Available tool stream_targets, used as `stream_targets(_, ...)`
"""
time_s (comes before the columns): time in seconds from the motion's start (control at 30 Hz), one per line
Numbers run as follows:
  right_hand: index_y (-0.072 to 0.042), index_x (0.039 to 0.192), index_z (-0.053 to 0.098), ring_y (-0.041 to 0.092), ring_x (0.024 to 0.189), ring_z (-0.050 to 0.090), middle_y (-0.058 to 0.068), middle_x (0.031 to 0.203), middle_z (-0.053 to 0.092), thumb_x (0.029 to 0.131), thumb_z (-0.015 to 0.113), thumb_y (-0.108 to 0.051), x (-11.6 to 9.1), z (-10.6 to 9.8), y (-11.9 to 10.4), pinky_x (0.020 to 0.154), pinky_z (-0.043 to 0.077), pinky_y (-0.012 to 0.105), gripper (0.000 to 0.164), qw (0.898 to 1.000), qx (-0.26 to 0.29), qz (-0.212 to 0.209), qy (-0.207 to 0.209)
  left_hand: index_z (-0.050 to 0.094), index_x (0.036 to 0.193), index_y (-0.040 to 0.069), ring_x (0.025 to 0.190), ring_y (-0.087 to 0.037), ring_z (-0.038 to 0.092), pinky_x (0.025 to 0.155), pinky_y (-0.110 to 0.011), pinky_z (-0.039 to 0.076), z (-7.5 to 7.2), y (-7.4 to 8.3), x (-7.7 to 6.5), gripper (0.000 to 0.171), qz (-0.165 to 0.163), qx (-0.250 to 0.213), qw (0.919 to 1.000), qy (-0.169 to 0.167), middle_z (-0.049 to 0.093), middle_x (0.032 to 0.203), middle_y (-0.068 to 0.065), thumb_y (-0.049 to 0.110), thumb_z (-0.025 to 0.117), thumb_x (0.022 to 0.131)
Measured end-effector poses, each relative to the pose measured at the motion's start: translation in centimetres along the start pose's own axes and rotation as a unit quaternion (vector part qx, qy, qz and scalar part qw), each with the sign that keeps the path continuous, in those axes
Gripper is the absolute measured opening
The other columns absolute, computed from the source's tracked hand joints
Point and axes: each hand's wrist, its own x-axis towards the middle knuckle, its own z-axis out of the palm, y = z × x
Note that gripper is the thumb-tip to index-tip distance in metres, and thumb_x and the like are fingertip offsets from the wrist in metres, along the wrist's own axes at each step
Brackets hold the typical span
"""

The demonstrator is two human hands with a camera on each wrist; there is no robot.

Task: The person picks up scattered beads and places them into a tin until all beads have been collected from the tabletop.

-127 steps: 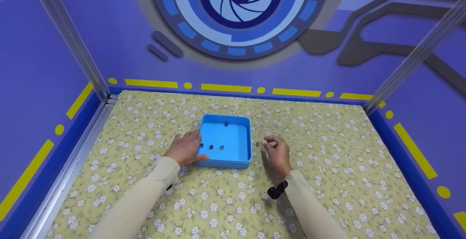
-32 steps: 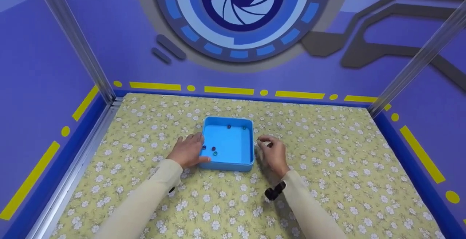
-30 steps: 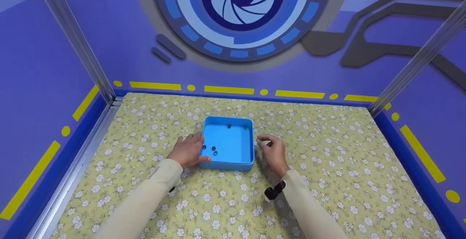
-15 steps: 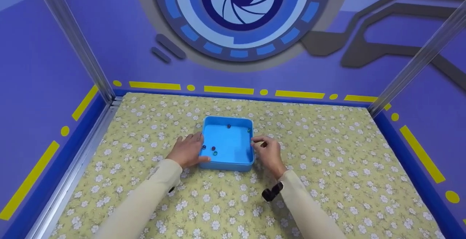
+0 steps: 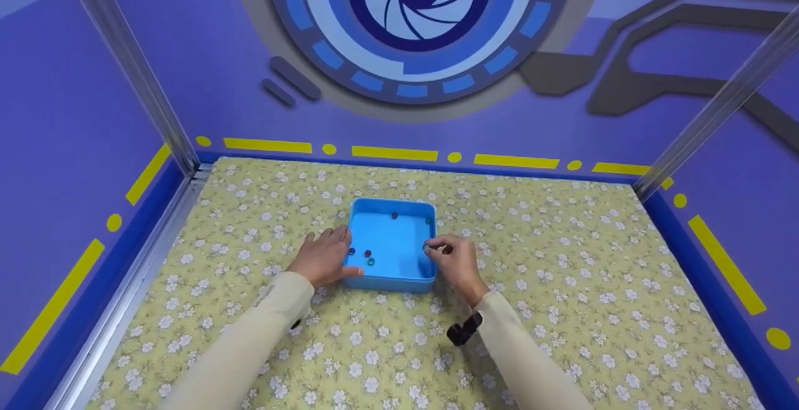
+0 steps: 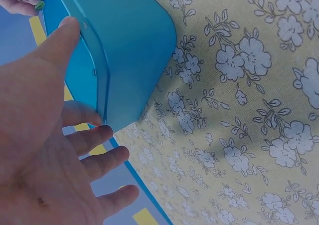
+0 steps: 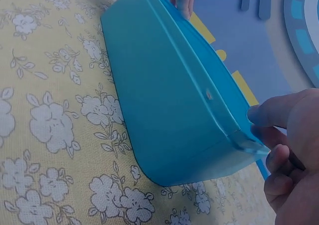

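Note:
A square blue box (image 5: 390,283) with low walls holds several small marbles. My left hand (image 5: 321,257) rests at its near left corner. In the left wrist view the thumb lies along the rim, the index fingertip touches the edge and the other fingers stretch out loosely. My right hand (image 5: 459,263) is over the right wall, pinching a green marble (image 6: 40,5) between thumb and forefinger just inside the box. Inside lie a dark red marble (image 5: 394,215) and a green one at the back, and a dark blue marble (image 5: 351,251), a red marble (image 5: 367,253) and a green marble (image 5: 371,261) near the left.
The box stands on a yellow floral tablecloth (image 5: 549,310). Blue and purple panels (image 5: 206,35) enclose the table at the back and both sides, with metal posts (image 5: 134,67) at the corners. A small black wrist camera (image 5: 462,332) hangs under the right sleeve.
My right hand has moved left from the cloth to over the box's right wall, carrying the pinched marble. Another green marble has rolled to the back right corner. The left hand stays in place.

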Motion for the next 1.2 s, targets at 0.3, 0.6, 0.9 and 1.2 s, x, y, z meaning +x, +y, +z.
stream_targets(0.3, -0.009, 0.094, 0.079, 0.013, 0.07, 0.055, 0.004, 0.091, 0.072, 0.089, 0.069, -0.009, -0.3, -0.1, -0.1, 0.057, 0.044, 0.022, 0.011, 0.999, -0.044, -0.003, 0.015, 0.031, 0.151, 0.005, 0.144, -0.036, 0.03, 0.114, -0.063, 0.023, 0.2, 0.4, 0.4, 0.089, 0.006, 0.005, 1.0, 0.004, 0.029, 0.158, -0.014, 0.056, 0.064, 0.086)
stream_targets(0.6, -0.008, 0.097, 0.077, 0.015, 0.072, 0.054, 0.003, 0.094, 0.072, 0.091, 0.068, -0.012, -0.3, -0.5, 0.0, 0.059, 0.044, 0.023, 0.012, 0.999, -0.024, 0.011, 0.019, 0.03, 0.152, 0.005, 0.145, -0.035, 0.03, 0.114, -0.062, 0.024, 0.0, 0.6, 0.5, 0.09, 0.005, 0.017, 0.9998, 0.001, 0.028, 0.159, -0.012, 0.058, 0.062, 0.087)
stream_targets(0.9, -0.01, 0.099, 0.073, 0.016, 0.079, 0.053, 0.002, 0.095, 0.068, 0.092, 0.066, -0.013, -0.2, -0.8, -0.2, 0.064, 0.043, 0.024, 0.011, 0.999, -0.004, 0.021, 0.032, 0.029, 0.152, 0.004, 0.145, -0.036, 0.029, 0.114, -0.063, 0.024, 0.0, 0.2, 0.4, 0.09, 0.003, 0.015, 0.9999, -0.006, 0.026, 0.16, -0.014, 0.057, 0.062, 0.087)
stream_targets(1.2, -0.012, 0.112, 0.071, 0.019, 0.096, 0.057, 0.001, 0.107, 0.067, 0.094, 0.063, -0.02, -0.3, -1.5, -0.1, 0.08, 0.049, 0.036, 0.021, 0.999, -0.03, -0.004, 0.031, 0.031, 0.152, 0.005, 0.146, -0.037, 0.027, 0.114, -0.064, 0.022, -0.1, -0.5, 0.3, 0.09, 0.011, -0.008, 0.9999, 0.004, 0.025, 0.16, -0.015, 0.062, 0.059, 0.087)
